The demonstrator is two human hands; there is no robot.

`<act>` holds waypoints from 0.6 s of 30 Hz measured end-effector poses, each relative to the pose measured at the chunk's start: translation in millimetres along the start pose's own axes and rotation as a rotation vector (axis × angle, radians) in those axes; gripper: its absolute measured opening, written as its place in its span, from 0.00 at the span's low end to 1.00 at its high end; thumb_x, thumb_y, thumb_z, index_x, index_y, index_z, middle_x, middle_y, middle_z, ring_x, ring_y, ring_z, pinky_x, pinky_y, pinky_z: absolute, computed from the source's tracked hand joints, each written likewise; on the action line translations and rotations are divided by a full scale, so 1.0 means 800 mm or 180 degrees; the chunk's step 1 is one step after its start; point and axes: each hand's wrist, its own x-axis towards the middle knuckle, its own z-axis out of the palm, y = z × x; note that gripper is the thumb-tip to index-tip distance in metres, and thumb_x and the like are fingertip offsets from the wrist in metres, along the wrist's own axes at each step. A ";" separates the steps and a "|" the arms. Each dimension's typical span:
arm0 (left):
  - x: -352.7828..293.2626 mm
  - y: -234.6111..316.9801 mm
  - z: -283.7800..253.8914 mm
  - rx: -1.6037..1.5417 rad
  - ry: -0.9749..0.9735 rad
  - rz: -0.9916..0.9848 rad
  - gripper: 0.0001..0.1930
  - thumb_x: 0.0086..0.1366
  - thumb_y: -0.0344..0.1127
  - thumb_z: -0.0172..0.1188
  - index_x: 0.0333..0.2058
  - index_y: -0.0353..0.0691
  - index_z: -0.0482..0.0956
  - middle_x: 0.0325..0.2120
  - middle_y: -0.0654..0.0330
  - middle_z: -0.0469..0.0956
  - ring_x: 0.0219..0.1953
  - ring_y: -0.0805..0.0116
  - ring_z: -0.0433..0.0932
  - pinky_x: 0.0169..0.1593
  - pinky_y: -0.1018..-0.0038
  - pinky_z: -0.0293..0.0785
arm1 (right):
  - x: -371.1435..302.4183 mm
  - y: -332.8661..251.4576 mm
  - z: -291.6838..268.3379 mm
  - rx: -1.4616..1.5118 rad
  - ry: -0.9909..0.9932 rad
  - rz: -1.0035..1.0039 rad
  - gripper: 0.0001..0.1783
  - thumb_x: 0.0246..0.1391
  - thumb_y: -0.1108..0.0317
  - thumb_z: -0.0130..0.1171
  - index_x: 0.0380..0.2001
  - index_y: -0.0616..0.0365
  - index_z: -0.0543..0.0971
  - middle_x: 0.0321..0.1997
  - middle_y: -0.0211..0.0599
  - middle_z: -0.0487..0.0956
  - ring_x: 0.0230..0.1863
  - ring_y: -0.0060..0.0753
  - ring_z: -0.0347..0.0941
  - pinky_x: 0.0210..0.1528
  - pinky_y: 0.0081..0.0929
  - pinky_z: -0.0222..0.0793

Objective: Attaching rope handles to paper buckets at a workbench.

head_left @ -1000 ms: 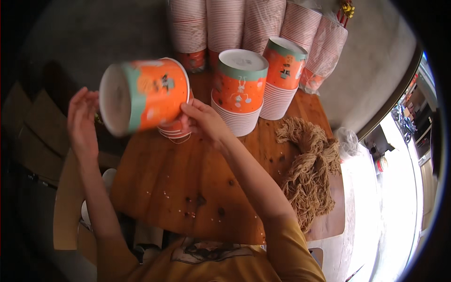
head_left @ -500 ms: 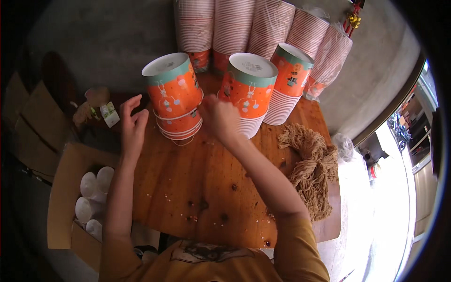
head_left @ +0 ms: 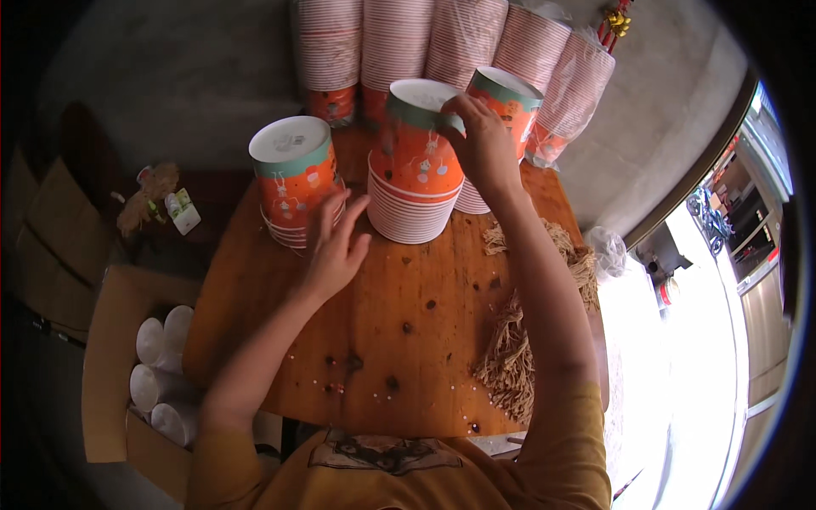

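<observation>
An upside-down stack of orange paper buckets [head_left: 414,161] with green bands and white bases stands in the middle of the table. My right hand [head_left: 486,153] is at its upper right, fingers and thumb bent on the edge of the top bucket. An orange strip shows between that bucket's rim and the white rims packed below. My left hand [head_left: 334,251] is open, fingers spread and empty, between this stack and a shorter upturned stack of like buckets [head_left: 291,183] on the left. A thin string shows at the shorter stack's lower rims.
Tall plastic-wrapped bucket stacks [head_left: 395,42] line the wall, with another upturned stack [head_left: 507,98] before them. Tan string bundles [head_left: 510,357] lie on the right of the wooden table [head_left: 340,365], scattered with small bits. A cardboard box [head_left: 110,374] holding white cups [head_left: 153,387] stands at left.
My right hand has moved from between the stacks up to the middle stack's top bucket. My left hand has moved right, across the left stack's front. The view has shifted slightly.
</observation>
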 end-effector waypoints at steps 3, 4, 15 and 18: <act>0.016 0.006 0.019 -0.0020 0.0062 0.0126 0.30 0.58 0.28 0.62 0.60 0.44 0.66 0.58 0.48 0.61 0.61 0.47 0.61 0.62 0.59 0.60 | 0.018 0.003 -0.027 0.0128 0.0176 -0.0104 0.11 0.49 0.70 0.63 0.37 0.52 0.75 0.40 0.39 0.79 0.45 0.50 0.74 0.45 0.43 0.72; 0.021 0.002 0.024 -0.0213 0.0061 0.0044 0.29 0.60 0.29 0.60 0.61 0.43 0.65 0.59 0.49 0.60 0.62 0.49 0.61 0.64 0.61 0.59 | 0.023 -0.008 -0.041 0.0156 0.0291 -0.0176 0.11 0.49 0.70 0.63 0.38 0.52 0.75 0.39 0.40 0.79 0.44 0.50 0.74 0.44 0.43 0.72; 0.136 0.137 -0.049 -0.3789 0.0174 -0.0458 0.17 0.73 0.33 0.45 0.57 0.34 0.66 0.54 0.58 0.71 0.58 0.71 0.69 0.62 0.69 0.63 | -0.141 -0.026 -0.144 0.1004 0.0527 0.0837 0.10 0.54 0.75 0.62 0.40 0.56 0.76 0.45 0.34 0.80 0.44 0.29 0.78 0.40 0.29 0.76; 0.098 0.163 -0.060 -0.2672 -0.0506 -0.0567 0.13 0.71 0.33 0.51 0.51 0.36 0.71 0.40 0.66 0.76 0.42 0.82 0.71 0.46 0.81 0.68 | -0.222 0.026 -0.160 0.0324 -0.0505 0.1072 0.05 0.54 0.72 0.60 0.35 0.55 0.78 0.43 0.34 0.80 0.41 0.35 0.76 0.41 0.32 0.73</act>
